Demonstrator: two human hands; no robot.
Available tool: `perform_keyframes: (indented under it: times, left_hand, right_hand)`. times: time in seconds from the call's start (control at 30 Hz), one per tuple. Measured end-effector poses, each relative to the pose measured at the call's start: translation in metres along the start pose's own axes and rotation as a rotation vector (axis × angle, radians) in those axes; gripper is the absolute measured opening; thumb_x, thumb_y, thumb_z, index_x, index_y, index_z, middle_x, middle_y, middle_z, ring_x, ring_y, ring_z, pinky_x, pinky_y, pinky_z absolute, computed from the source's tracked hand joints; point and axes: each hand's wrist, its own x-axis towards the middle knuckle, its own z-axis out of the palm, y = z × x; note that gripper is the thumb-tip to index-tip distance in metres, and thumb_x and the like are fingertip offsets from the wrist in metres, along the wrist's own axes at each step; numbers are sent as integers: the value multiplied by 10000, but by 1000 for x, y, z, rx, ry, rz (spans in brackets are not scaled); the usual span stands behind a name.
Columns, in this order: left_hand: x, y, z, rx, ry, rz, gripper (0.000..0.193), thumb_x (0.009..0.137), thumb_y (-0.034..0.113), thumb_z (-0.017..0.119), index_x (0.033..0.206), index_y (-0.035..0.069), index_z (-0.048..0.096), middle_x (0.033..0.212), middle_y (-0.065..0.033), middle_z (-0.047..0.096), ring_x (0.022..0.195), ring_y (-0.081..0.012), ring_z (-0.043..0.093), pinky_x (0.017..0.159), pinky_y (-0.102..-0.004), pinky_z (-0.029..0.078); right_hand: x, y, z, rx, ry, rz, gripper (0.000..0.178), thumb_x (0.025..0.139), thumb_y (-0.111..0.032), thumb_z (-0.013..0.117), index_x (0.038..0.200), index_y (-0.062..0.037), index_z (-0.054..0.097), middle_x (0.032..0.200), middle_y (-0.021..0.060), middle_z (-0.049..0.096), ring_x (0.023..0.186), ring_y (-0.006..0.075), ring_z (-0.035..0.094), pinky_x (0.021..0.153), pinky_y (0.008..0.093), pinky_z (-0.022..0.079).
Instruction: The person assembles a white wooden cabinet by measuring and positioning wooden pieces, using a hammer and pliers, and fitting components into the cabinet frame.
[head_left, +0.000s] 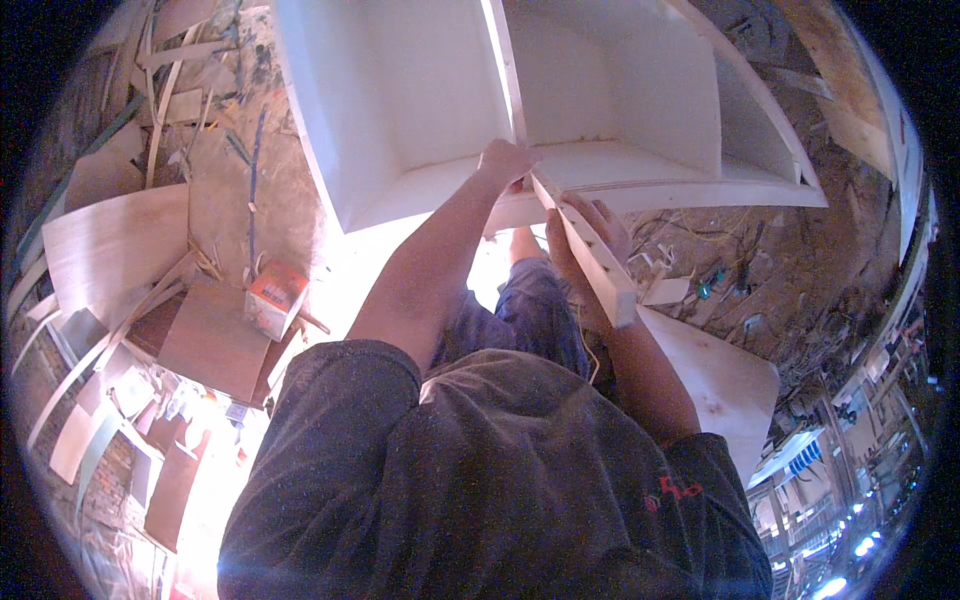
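Red-orange and white cardboard box at left. Flat brown wooden board just left of and below box. Large pale plywood sheet farther left, higher. Long thin dark-blue strip above box. Pale spotted wooden panel well right of box.

Left forearm stretches forward, left hand farthest out, back upward; right forearm angles inward, right hand closer in, grasping.
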Motion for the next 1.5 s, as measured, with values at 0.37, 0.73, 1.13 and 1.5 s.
perform_keyframes:
  times: [0.37, 0.73, 1.13, 1.5]
  left_hand:
    - [3, 16, -3, -117, -140, -187, 286, 848, 347, 692, 821, 65, 653, 692, -61, 596, 562, -164, 586, 503, -325, 530]
    - [31, -4, 13, -282, -142, -393, 369, 844, 393, 712, 770, 94, 510, 660, -13, 400, 565, -146, 412, 449, -346, 340]
    - [-7, 9, -12, -334, -303, -241, 286, 779, 303, 740, 787, 122, 518, 699, 3, 366, 562, -119, 332, 472, -307, 301]
    - [-11, 23, -19, -216, -299, -339, 386, 755, 331, 789, 668, 147, 460, 621, 36, 398, 499, -100, 377, 436, -285, 312]
  right_hand:
    - [-22, -64, -98, -11, 111, 58, 222, 790, -147, 733, 1011, -138, 709, 797, 83, 651, 701, 275, 665, 584, 364, 527]
    - [-17, -108, -147, 50, 152, -17, 359, 724, -91, 763, 1079, -101, 708, 807, 109, 680, 672, 257, 676, 571, 342, 540]
    - [-22, -124, -169, -4, 197, -125, 240, 765, -155, 767, 979, -51, 731, 674, 100, 635, 511, 234, 603, 476, 342, 484]
    - [-23, -127, -167, -15, 209, -129, 234, 737, -116, 794, 956, -60, 732, 636, 87, 623, 508, 223, 602, 463, 332, 468]
